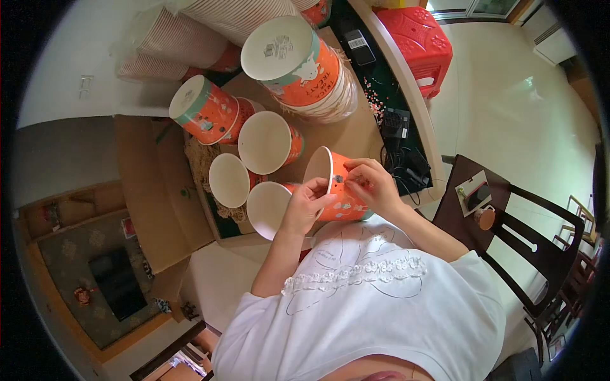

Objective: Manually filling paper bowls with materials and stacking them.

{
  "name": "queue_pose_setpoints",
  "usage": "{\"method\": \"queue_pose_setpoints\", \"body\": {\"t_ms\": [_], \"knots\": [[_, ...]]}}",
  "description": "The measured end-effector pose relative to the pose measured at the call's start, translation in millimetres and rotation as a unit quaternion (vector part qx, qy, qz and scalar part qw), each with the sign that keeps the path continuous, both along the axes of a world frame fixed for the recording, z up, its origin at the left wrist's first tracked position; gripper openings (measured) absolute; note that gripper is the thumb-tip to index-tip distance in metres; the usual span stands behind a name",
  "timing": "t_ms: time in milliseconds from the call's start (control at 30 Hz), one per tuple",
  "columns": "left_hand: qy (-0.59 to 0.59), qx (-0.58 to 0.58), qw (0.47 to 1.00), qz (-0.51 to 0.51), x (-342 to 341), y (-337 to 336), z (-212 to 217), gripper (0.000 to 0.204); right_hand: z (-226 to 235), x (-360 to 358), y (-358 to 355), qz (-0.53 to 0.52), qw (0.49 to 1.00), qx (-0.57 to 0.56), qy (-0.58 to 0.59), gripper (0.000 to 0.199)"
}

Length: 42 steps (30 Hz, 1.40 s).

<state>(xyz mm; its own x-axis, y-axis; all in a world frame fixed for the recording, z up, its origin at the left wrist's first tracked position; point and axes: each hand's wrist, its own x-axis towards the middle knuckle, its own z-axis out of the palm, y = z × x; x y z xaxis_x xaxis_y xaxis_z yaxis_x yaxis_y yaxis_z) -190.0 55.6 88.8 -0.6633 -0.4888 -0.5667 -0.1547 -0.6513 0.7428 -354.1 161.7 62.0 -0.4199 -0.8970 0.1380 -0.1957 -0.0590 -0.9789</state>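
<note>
Brown tabletop, frame centre: left hand (304, 204) and right hand (372, 184) gripped one orange-and-white paper bucket (333, 185), fingers pinched at its side; several similar buckets (267, 143) lay at upper left.

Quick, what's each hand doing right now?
Left hand: closed on the side of the orange paper cup.
Right hand: fingers pinched at the same cup's wall; any small item cannot be told.

left hand (306, 204) curled, right hand (372, 184) pinching — forearms bent
</note>
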Motion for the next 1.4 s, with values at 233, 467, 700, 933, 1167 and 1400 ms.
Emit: {"method": "queue_pose_setpoints", "body": {"t_ms": [233,467,700,933,1167,1400], "knots": [[-0.016,-0.056,0.998,0.020,-9,17,0,0.025,1,12,0,-0.039,0.999,-0.015,0.003,0.014],[-0.006,-0.096,0.995,0.032,-13,25,-3,0.025,3,13,2,-0.060,0.998,-0.005,0.023,0.015],[-0.039,-0.147,0.988,0.021,-13,28,-5,0.025,0,14,3,-0.048,0.998,-0.004,0.040,0.015],[-0.046,-0.163,0.985,0.017,-13,27,-9,0.023,1,13,0,-0.037,0.999,0.005,0.037,0.014],[-0.064,-0.340,0.938,-0.008,-17,23,-33,0.017,-9,12,-2,-0.036,0.998,0.022,0.042,0.014],[-0.107,-0.449,0.887,0.001,-33,19,-38,0.007,-33,9,-8,-0.040,0.999,0.022,-0.009,0.016]]}}
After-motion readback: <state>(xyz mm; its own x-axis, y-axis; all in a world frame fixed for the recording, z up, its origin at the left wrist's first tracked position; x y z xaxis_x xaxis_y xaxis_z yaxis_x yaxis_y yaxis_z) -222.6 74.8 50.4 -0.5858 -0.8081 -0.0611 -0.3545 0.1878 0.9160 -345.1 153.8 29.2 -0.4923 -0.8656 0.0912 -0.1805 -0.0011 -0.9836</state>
